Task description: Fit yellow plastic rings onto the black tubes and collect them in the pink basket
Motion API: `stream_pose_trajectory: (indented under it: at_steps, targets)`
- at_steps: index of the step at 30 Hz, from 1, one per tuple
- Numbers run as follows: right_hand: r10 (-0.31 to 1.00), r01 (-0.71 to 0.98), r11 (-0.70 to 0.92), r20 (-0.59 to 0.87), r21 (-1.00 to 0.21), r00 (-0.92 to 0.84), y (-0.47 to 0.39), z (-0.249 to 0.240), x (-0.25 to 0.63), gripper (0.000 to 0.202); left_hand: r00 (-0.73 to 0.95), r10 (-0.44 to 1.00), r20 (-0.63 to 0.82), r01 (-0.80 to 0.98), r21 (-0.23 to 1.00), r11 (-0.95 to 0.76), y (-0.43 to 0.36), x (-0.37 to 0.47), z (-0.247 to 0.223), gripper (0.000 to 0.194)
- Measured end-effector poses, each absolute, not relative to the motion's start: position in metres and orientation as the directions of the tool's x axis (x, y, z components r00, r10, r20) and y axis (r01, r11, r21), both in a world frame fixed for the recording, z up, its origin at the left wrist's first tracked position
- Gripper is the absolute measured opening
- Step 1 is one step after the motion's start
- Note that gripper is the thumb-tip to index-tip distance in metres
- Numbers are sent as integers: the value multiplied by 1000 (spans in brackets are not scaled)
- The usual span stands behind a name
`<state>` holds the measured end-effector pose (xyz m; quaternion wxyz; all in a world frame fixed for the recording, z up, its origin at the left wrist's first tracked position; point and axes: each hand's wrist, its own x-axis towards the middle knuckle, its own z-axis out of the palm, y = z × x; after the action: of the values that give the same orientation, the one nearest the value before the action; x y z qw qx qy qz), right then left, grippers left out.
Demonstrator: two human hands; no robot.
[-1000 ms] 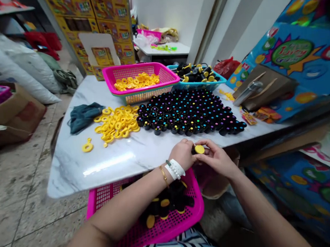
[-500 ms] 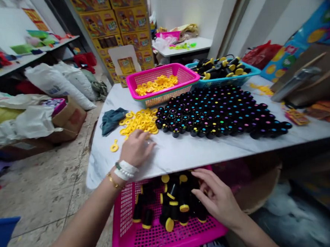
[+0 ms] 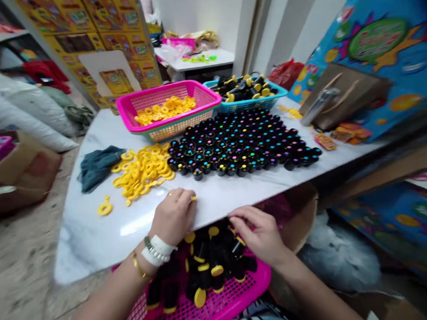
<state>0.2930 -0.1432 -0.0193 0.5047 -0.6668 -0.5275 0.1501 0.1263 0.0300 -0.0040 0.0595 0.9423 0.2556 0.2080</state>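
A dark green cloth (image 3: 100,168) lies crumpled at the left of the worktop (image 3: 92,244), beside the rings, probably put aside there to free the front edge. Just in front, one loose yellow ring (image 3: 104,207) lies apart from the heap of yellow rings (image 3: 144,173), which seems placed for the left hand, within easy reach. Behind the heap, a pink basket (image 3: 152,100) holds more rings, likely a reserve kept close without crowding the front.

The left hand (image 3: 172,216) rests at the near edge, its fingers curled around a small yellow piece (image 3: 193,198); only a bit pokes out, so the tight hold looks meant to keep something small from slipping. Below the edge, a larger pink basket (image 3: 229,296) holds black cylinders with yellow ends (image 3: 206,278), lying loose; its place under the hands suits dropping things in.

Further right, black cylinders (image 3: 241,146) crowd together on the worktop, coloured dots facing up, perhaps packed so that they brace each other. Beyond them, a blue basket (image 3: 248,104) carries black-and-yellow pieces. The right hand (image 3: 258,232) hangs over the lower basket, fingers drawn together; whether they grip anything dark cannot be told. Farthest right, a brown paper bag (image 3: 357,91) stands out of the way.
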Motion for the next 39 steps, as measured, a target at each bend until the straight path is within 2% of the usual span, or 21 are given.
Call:
stream_pose_trajectory:
  at_steps: [4, 8, 12, 14, 16, 18, 20, 23, 26, 31, 35, 39]
  targets:
    - [859, 508, 15, 271, -861, 434, -140, -26, 303, 11, 693, 642, 328, 579, 279, -766, 39, 120, 2, 22]
    - [879, 482, 5, 234, -876, 416, -128, -26, 299, 13, 720, 652, 236, 585, 298, -754, 41, 115, -1, 25]
    - [871, 485, -9, 231, -875, 433, -113, -15, 287, 18, 736, 636, 231, 543, 360, -759, 28, 123, 3, 21]
    - [880, 366, -19, 158, -930, 448, -109, -11, 282, 23, 760, 586, 280, 451, 423, -786, 14, 134, 8, 18]
    - [895, 136, -56, 10, -989, 446, -109, -11, 284, 26, 792, 512, 333, 330, 472, -818, -4, 152, 11, 14]
    - [882, -99, -88, -124, -991, 456, -116, -16, 296, 29, 824, 444, 351, 235, 502, -832, -21, 175, 13, 15]
    - [815, -214, -63, -174, -975, 553, -129, -22, 319, 31, 861, 398, 316, 175, 551, -816, -35, 205, 13, 23]
    - [611, -160, 3, -125, -987, 782, -154, -28, 371, 33, 902, 368, 227, 148, 637, -756, -46, 257, 8, 44]
    - [468, -66, -34, -74, -997, 881, -170, -27, 422, 42, 917, 365, 159, 165, 681, -713, -50, 307, -1, 54]
    - [516, -58, -101, -103, -993, 850, -168, -26, 467, 53, 917, 385, 101, 223, 672, -706, -55, 368, -13, 58]
    - [561, -61, -125, -121, -990, 819, -161, -31, 476, 52, 900, 431, 68, 297, 626, -721, -57, 390, -14, 69]
    - [578, -45, -126, -110, -991, 809, -161, -34, 481, 49, 864, 503, 31, 379, 619, -688, -59, 396, -12, 60]
